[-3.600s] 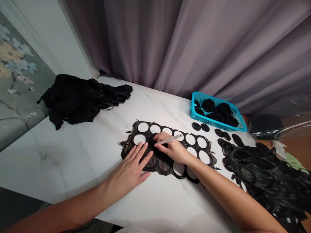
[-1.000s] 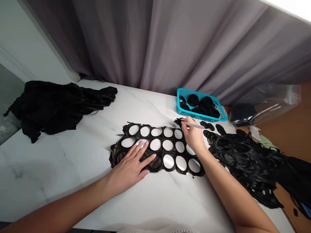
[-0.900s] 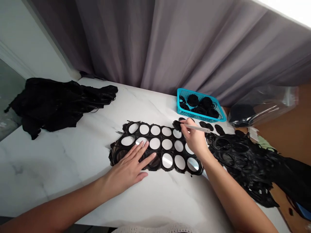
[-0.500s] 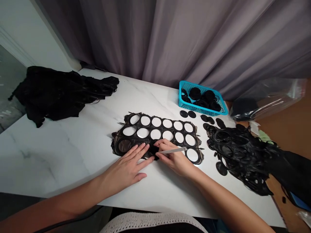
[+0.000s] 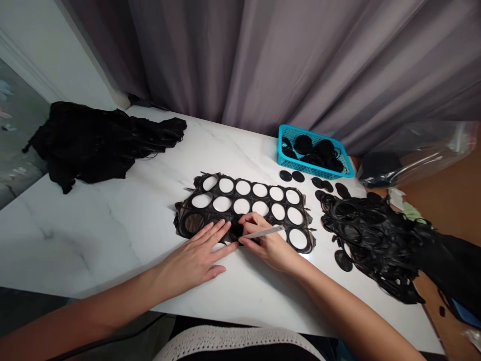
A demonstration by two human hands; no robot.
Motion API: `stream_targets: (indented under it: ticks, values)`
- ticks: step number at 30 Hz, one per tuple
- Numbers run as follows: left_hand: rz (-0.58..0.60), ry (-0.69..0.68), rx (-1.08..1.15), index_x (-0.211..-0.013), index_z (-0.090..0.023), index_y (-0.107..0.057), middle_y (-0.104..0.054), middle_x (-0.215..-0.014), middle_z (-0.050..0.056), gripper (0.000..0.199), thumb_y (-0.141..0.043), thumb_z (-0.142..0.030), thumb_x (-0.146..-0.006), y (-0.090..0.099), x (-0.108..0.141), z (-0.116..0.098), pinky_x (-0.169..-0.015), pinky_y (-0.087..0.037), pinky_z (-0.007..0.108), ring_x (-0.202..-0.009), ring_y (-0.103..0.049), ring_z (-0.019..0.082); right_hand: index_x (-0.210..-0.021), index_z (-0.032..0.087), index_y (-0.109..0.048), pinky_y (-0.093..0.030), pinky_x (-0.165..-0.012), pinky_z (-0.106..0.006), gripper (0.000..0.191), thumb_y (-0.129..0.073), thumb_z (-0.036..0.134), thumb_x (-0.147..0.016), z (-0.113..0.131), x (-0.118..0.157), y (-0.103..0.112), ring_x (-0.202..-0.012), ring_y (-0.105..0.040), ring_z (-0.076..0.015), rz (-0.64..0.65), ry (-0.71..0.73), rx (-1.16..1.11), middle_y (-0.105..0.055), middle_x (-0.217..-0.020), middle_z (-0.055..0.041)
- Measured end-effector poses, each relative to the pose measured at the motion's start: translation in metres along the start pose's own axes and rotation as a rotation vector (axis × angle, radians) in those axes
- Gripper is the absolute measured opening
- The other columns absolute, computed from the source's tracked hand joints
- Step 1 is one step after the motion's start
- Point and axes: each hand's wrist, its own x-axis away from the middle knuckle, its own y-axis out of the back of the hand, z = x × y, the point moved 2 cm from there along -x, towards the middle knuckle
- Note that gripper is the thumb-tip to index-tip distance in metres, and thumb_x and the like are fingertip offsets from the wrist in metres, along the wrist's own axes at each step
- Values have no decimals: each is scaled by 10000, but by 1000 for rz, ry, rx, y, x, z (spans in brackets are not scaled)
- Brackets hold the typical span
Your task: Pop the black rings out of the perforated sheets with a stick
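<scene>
A black sheet point(image 5: 251, 193) with rows of round openings lies on the white table; white shows through most of them. Across its lower left part my left hand point(image 5: 197, 258) lies flat, fingers spread, thumb on the table. My right hand point(image 5: 265, 240) pinches a thin, light grey flat tool point(image 5: 265, 232) with its tip down at the sheet, beside my left fingertips. Dark material fills the lower-left circle point(image 5: 194, 223) and the spot between my hands, where my fingers partly hide it.
A turquoise basket point(image 5: 316, 170) of black round pieces stands at the back right, with loose black discs point(image 5: 298, 176) before it. A tangled black heap point(image 5: 370, 233) lies right, black cloth point(image 5: 90, 143) left. A clear plastic bag point(image 5: 424, 150) is at far right.
The tool in my right hand has tilted slightly and its free end has shifted left. My left hand stays nearly in place. The whole view has shifted a little.
</scene>
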Motion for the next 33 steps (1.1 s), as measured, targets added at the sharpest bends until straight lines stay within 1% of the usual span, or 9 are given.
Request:
stream_targets:
  ticks: [5,7,10,12,15,18,21,27,33]
  values:
    - [19,12,10,-1514,-299,-340,-161,-1630,83,557,-520,-378,-992,-1,1,-1,-1184,-275,469,-1470,-255,293,-901,224,-558,-499,-869,-412,118,-512,117,-883,-2,3,-9,-1087,-521,-268,-39,121,272,-552,-1230,-121]
    - [27,15,9,-1506,-293,-356,-147,-1632,86,541,-517,-372,-995,-1,1,-1,-1180,-280,479,-1474,-238,305,-934,226,-545,-494,-830,-392,126,-476,129,-893,-11,-1,7,-1017,-533,-257,-151,101,348,-583,-1136,-116]
    - [33,4,-2,-1498,-273,-375,-130,-1633,101,522,-510,-362,-1002,0,1,-1,-1177,-285,481,-1474,-228,316,-893,222,-515,-459,-731,-356,139,-400,162,-942,-28,-11,51,-828,-533,-230,-480,-44,460,-574,-888,-77]
    - [36,-15,-18,-1496,-258,-379,-148,-1628,114,529,-522,-361,-998,2,1,-3,-1175,-292,478,-1471,-235,317,-877,227,-505,-436,-688,-338,130,-408,194,-958,-29,-19,69,-744,-522,-213,-577,-90,469,-563,-822,-53]
    - [12,5,-55,-1515,-208,-338,-241,-1602,134,583,-530,-372,-990,6,7,-5,-1163,-331,463,-1462,-271,303,-903,234,-515,-444,-693,-318,109,-429,198,-959,-14,-33,59,-763,-545,-206,-427,-5,390,-585,-856,-53]
    - [-69,119,-119,-1490,-130,-369,-370,-1543,158,566,-517,-358,-993,9,19,-6,-1144,-377,448,-1423,-365,290,-908,229,-519,-463,-733,-310,144,-400,167,-961,6,-41,21,-864,-558,-209,-170,129,307,-593,-966,-81]
    - [-120,177,-165,-1407,-136,-488,-463,-1485,152,463,-520,-339,-992,10,31,-7,-1111,-423,451,-1371,-447,299,-881,221,-515,-453,-709,-296,162,-392,165,-972,15,-42,-9,-823,-539,-190,-25,156,214,-574,-938,-66]
    - [-103,190,-157,-1375,-159,-529,-479,-1475,141,399,-489,-300,-1004,9,38,-9,-1096,-436,458,-1369,-451,295,-808,209,-501,-450,-716,-272,154,-500,173,-958,13,-40,-22,-838,-534,-154,69,110,-76,-552,-1023,-56]
    - [-93,185,-169,-1343,-146,-554,-478,-1472,156,374,-476,-281,-1003,8,37,-9,-1092,-437,463,-1375,-441,300,-792,205,-526,-472,-792,-299,150,-551,168,-935,15,-41,-23,-932,-541,-176,103,67,-121,-523,-1059,-66]
